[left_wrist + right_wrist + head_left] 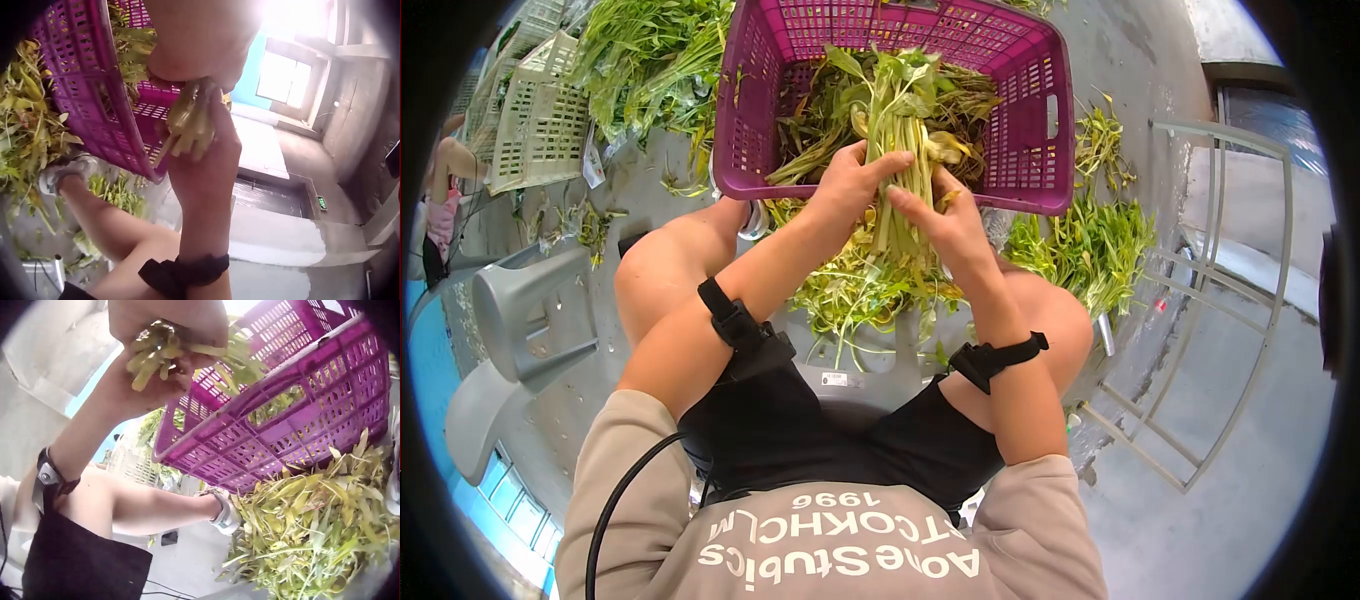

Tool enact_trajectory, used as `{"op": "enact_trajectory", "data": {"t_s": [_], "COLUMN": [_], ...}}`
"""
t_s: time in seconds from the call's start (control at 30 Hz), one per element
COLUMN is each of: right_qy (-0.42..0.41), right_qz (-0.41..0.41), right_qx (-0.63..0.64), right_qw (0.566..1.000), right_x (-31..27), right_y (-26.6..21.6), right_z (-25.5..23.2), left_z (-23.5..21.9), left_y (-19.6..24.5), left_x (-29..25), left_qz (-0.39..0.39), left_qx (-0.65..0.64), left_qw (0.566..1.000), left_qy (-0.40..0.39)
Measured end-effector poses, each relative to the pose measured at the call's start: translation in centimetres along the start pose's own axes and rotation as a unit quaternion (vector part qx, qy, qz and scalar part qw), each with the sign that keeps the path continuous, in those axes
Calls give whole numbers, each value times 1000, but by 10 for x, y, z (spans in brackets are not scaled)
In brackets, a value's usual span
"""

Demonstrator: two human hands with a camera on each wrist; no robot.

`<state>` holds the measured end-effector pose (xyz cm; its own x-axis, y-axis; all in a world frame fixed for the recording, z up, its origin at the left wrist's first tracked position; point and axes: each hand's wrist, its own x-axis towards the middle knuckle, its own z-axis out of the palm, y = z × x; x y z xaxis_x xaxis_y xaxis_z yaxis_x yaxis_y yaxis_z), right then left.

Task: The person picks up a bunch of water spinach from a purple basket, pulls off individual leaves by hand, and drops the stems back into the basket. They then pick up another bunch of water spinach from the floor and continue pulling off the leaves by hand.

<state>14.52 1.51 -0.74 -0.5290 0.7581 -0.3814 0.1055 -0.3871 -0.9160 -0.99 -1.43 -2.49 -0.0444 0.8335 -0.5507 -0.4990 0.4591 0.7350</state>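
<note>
A purple basket (1040,110) of trimmings sits ahead of my knees, loose greens (1090,245) heaped on the floor to its right and a pale crate (540,120) off to the left. My left hand (850,185) and right hand (945,225) both curl around one bunch of stems (900,170), held upright over the basket's near rim. Only the wrist views show the cut stem ends (153,359) poking from under my grip.
</note>
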Motion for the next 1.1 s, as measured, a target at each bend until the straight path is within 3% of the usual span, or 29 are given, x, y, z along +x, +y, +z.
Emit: {"op": "enact_trajectory", "data": {"t_s": [0.17, 0.27, 0.4, 0.47, 0.5, 0.57, 0.7, 0.8, 0.9, 1.1], "right_qy": [12, 42, 54, 54, 54, 60, 68, 75, 68, 72], "right_qz": [-15, 31, 88, -21, -21, -56, -34, -9, -1, -26], "right_qx": [7, 162, 226, 32, 33, -101, -15, 49, 32, 23], "right_qw": [1000, 985, 969, 998, 998, 992, 997, 996, 997, 997], "right_x": [-1, 0, -4, -1, 1, 2, 3, 3, 2, 1], "right_y": [-3, -3, -17, -2, 3, 9, 11, 8, 5, 0], "right_z": [-6, -9, -8, -10, -11, -12, -8, -5, -8, -4], "left_z": [-1, -5, -6, -10, -10, -5, -1, -1, -3, -4], "left_y": [-2, 7, 14, 6, 5, 1, -4, -6, -4, -3], "left_x": [1, 2, -1, 5, 5, 2, 0, 1, 1, 1], "left_qz": [6, -7, -8, 4, 4, 14, 39, 18, -11, 7], "left_qx": [-70, -76, -101, -81, -80, -110, -39, -73, -71, -91], "left_qw": [997, 996, 992, 995, 995, 991, 997, 996, 997, 996], "left_qy": [-10, -39, -79, -62, -62, -68, -50, -48, -38, -23]}}
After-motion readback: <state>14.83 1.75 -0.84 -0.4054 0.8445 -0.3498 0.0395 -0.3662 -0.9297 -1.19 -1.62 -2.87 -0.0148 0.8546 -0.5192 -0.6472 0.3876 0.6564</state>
